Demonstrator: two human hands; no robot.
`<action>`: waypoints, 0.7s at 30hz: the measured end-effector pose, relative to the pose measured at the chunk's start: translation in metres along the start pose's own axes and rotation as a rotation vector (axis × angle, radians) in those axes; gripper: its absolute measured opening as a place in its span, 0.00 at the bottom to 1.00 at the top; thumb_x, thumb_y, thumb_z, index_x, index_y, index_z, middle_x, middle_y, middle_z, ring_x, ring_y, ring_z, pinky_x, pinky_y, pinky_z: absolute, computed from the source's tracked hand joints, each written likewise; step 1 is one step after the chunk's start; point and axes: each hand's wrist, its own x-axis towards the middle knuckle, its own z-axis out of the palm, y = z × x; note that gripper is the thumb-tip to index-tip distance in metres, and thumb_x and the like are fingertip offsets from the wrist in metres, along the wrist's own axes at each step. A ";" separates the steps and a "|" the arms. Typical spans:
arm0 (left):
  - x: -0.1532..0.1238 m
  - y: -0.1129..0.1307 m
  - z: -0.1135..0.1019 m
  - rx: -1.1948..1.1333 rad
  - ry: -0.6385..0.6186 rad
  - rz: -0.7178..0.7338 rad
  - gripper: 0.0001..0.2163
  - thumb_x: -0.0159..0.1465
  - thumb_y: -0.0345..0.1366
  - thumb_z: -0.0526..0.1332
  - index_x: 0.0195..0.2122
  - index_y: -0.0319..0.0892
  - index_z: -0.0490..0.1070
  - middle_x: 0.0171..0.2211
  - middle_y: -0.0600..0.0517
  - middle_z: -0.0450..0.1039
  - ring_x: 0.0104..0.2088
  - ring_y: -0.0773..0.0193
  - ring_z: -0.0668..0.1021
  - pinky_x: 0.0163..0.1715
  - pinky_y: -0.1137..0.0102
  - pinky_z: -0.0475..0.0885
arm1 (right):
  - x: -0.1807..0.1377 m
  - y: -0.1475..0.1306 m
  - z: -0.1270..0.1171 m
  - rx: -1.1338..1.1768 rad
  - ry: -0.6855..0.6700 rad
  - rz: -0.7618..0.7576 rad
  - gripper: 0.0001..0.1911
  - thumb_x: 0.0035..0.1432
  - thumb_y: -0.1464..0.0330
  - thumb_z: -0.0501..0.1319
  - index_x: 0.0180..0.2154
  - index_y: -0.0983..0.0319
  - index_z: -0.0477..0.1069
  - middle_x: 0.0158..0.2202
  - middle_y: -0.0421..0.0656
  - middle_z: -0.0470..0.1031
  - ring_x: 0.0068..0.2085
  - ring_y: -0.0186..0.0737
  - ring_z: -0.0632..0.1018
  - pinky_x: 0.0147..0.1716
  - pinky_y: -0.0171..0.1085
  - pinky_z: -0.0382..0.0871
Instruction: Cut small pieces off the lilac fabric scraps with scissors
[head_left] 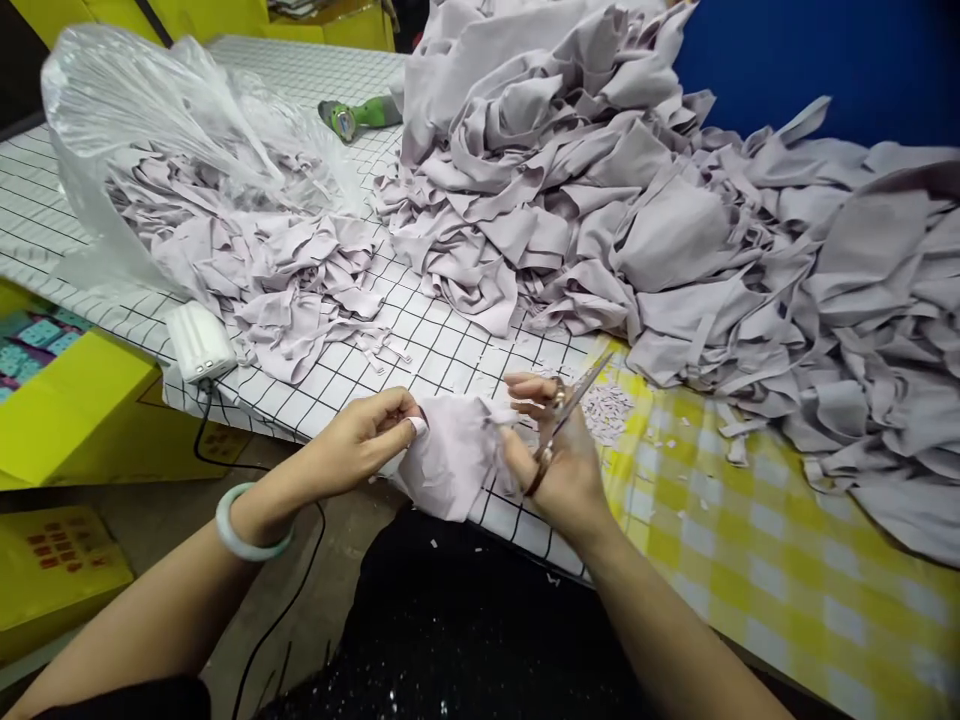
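A small pale lilac fabric piece (448,460) hangs over the table's front edge, its upper left corner pinched between the thumb and fingers of my left hand (371,440). My right hand (566,480) has its fingers through the handles of a pair of scissors (574,408), whose blades point up and away to the right. The thumb of that hand is close to the fabric's right side, which is blurred; whether it touches the cloth I cannot tell. Tiny fabric snippets (607,412) lie just beyond the scissors.
A large heap of lilac fabric pieces (667,230) fills the back and right. At the left, a clear plastic bag (157,100) lies open around a smaller pile (277,255). Nearby are a white corded device (199,342), a green tool (360,115) and yellow boxes (90,410).
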 end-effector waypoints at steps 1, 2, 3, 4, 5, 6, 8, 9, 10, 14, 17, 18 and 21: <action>0.000 0.009 -0.003 -0.076 0.010 -0.015 0.09 0.68 0.39 0.57 0.33 0.41 0.68 0.25 0.56 0.63 0.24 0.69 0.64 0.24 0.74 0.61 | -0.003 -0.003 0.010 -0.006 -0.061 -0.030 0.23 0.51 0.72 0.67 0.49 0.54 0.65 0.57 0.46 0.70 0.57 0.48 0.73 0.54 0.47 0.70; 0.000 0.018 -0.006 -0.135 0.021 -0.014 0.09 0.67 0.40 0.58 0.32 0.41 0.68 0.25 0.56 0.62 0.24 0.70 0.63 0.23 0.75 0.61 | -0.005 -0.005 0.020 -0.011 -0.122 -0.041 0.26 0.50 0.72 0.68 0.50 0.54 0.65 0.58 0.47 0.70 0.58 0.49 0.72 0.56 0.48 0.69; -0.001 0.025 -0.009 -0.183 0.031 -0.009 0.10 0.66 0.40 0.59 0.31 0.41 0.68 0.25 0.56 0.63 0.23 0.70 0.63 0.22 0.75 0.60 | -0.006 -0.006 0.030 -0.017 -0.170 -0.036 0.24 0.49 0.72 0.68 0.48 0.55 0.67 0.56 0.47 0.71 0.57 0.50 0.73 0.55 0.48 0.69; -0.002 0.031 -0.012 -0.223 0.036 -0.009 0.10 0.66 0.40 0.59 0.31 0.40 0.69 0.24 0.56 0.63 0.23 0.70 0.63 0.21 0.76 0.60 | -0.005 -0.007 0.038 -0.022 -0.191 -0.018 0.20 0.49 0.71 0.67 0.45 0.56 0.68 0.50 0.46 0.74 0.53 0.49 0.75 0.53 0.47 0.70; -0.003 0.035 -0.015 -0.261 0.040 -0.015 0.10 0.65 0.40 0.60 0.30 0.40 0.70 0.23 0.56 0.64 0.22 0.71 0.63 0.21 0.76 0.59 | -0.003 -0.007 0.044 -0.017 -0.189 0.006 0.14 0.50 0.71 0.66 0.41 0.57 0.70 0.44 0.44 0.75 0.48 0.48 0.77 0.49 0.45 0.71; -0.004 0.037 -0.018 -0.290 0.041 -0.028 0.09 0.63 0.40 0.61 0.30 0.40 0.70 0.23 0.56 0.64 0.22 0.71 0.63 0.20 0.76 0.59 | 0.000 -0.007 0.048 0.006 -0.167 0.034 0.09 0.51 0.70 0.65 0.37 0.57 0.70 0.39 0.42 0.75 0.43 0.45 0.77 0.46 0.43 0.72; -0.007 0.036 -0.024 -0.333 0.018 -0.060 0.08 0.60 0.40 0.63 0.29 0.40 0.72 0.22 0.56 0.65 0.21 0.70 0.64 0.20 0.75 0.59 | 0.012 -0.007 0.049 0.105 -0.111 0.091 0.05 0.52 0.68 0.64 0.33 0.58 0.70 0.33 0.40 0.73 0.36 0.40 0.76 0.39 0.39 0.71; -0.008 0.033 -0.025 -0.349 -0.002 -0.081 0.08 0.60 0.40 0.63 0.30 0.40 0.72 0.21 0.56 0.64 0.21 0.71 0.63 0.20 0.75 0.58 | 0.018 -0.008 0.047 0.164 -0.093 0.116 0.06 0.52 0.67 0.64 0.33 0.58 0.70 0.32 0.39 0.73 0.33 0.38 0.74 0.37 0.38 0.70; -0.009 0.030 -0.026 -0.361 -0.025 -0.103 0.09 0.60 0.41 0.63 0.30 0.40 0.73 0.21 0.56 0.63 0.21 0.71 0.62 0.20 0.75 0.57 | 0.024 -0.008 0.044 0.208 -0.081 0.134 0.07 0.52 0.66 0.65 0.34 0.58 0.70 0.31 0.38 0.72 0.32 0.36 0.73 0.34 0.36 0.69; -0.011 0.021 -0.020 -0.198 -0.017 -0.081 0.13 0.67 0.43 0.56 0.33 0.40 0.74 0.21 0.54 0.64 0.21 0.69 0.62 0.20 0.73 0.57 | 0.039 -0.013 0.030 0.251 -0.029 0.102 0.11 0.52 0.63 0.67 0.32 0.57 0.67 0.31 0.37 0.73 0.31 0.35 0.73 0.33 0.35 0.69; -0.011 0.020 -0.014 0.286 0.275 0.193 0.10 0.67 0.36 0.56 0.35 0.40 0.75 0.26 0.50 0.72 0.25 0.65 0.70 0.26 0.69 0.63 | 0.042 -0.018 0.022 0.243 -0.131 -0.047 0.08 0.55 0.67 0.65 0.38 0.57 0.68 0.47 0.44 0.77 0.49 0.43 0.78 0.51 0.42 0.71; -0.011 0.020 -0.013 0.459 0.370 0.295 0.09 0.67 0.34 0.56 0.36 0.40 0.76 0.26 0.50 0.73 0.26 0.65 0.71 0.27 0.69 0.64 | 0.044 -0.020 0.020 0.230 -0.175 -0.106 0.11 0.56 0.69 0.64 0.42 0.56 0.69 0.53 0.45 0.75 0.56 0.45 0.75 0.57 0.44 0.67; -0.012 0.019 -0.013 0.825 0.484 0.511 0.08 0.66 0.30 0.57 0.35 0.41 0.77 0.22 0.51 0.70 0.23 0.65 0.68 0.25 0.68 0.61 | 0.055 -0.026 0.020 0.124 -0.354 -0.228 0.18 0.54 0.72 0.64 0.48 0.56 0.71 0.56 0.45 0.73 0.62 0.46 0.70 0.63 0.47 0.60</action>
